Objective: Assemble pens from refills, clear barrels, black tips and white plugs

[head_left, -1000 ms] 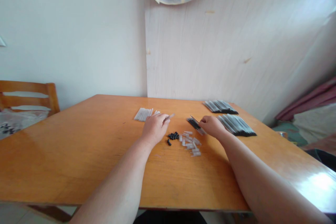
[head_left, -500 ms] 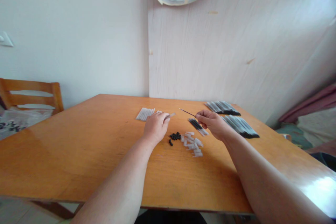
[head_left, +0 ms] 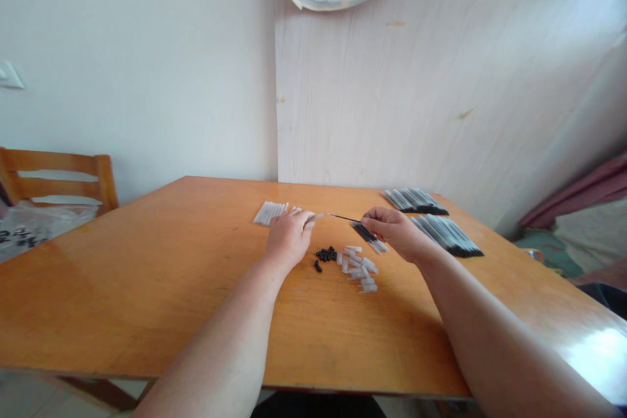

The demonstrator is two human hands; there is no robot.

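Observation:
My left hand [head_left: 290, 235] is closed around a translucent pen barrel [head_left: 319, 215], whose end sticks out to the right past the fingertips. In my right hand [head_left: 386, 230] a dark pen refill [head_left: 343, 217] is pinched, its thin tip pointing left, level with the barrel's end and close to it. Whether the two touch I cannot tell. Behind my left hand lies a row of clear barrels [head_left: 268, 212]. A bundle of dark refills [head_left: 365, 235] rests just below my right hand. Between the hands are small black plugs [head_left: 326, 253] and a heap of clear caps [head_left: 360, 266].
Two stacks of pens with black ends, a far one [head_left: 415, 200] and a nearer one [head_left: 448, 235], lie at the right of the wooden table [head_left: 147, 287]. A chair [head_left: 59, 173] with a plastic bag [head_left: 44, 222] stands at the left. The wall rises behind the table.
My right hand has moved slightly left, bringing the refill's tip down and left to near the barrel's end. My left hand has barely shifted.

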